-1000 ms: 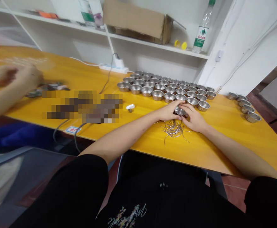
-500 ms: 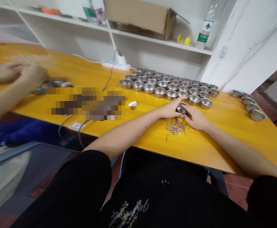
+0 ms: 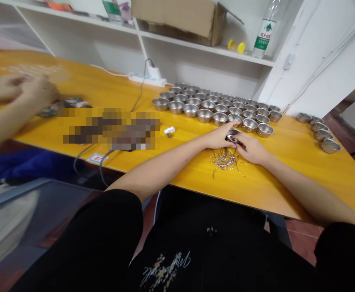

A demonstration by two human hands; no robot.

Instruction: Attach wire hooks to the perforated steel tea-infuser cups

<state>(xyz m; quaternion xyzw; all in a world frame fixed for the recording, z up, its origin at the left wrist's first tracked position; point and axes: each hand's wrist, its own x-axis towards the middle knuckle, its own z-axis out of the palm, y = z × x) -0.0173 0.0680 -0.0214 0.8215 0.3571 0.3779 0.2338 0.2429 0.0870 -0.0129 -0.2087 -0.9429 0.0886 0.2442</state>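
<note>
A small perforated metal cup (image 3: 232, 134) is held between my two hands. My left hand (image 3: 221, 137) curls round its left side, thumb low in front. From the right, my right hand (image 3: 252, 148) has its fingers at the cup's rim and inner side; whether they also pinch a wire I cannot make out. Just below lies a loose pile of thin curved metal wires (image 3: 225, 159) on the yellow table (image 3: 256, 186). Beyond my hands stand rows of similar metal cups (image 3: 205, 115), upright and close together.
More metal cups (image 3: 330, 145) stand at the right. A small white item (image 3: 169, 130) lies left of my forearm, near a blurred-out patch. A power strip (image 3: 147, 79) with cables is behind. Another person's hands (image 3: 40, 91) work at the far left. The shelf holds a cardboard box (image 3: 174, 20) and bottle (image 3: 264, 38).
My right hand's fingers have shifted slightly at the cup's rim. The cup stays between both hands. The view has tilted a little.
</note>
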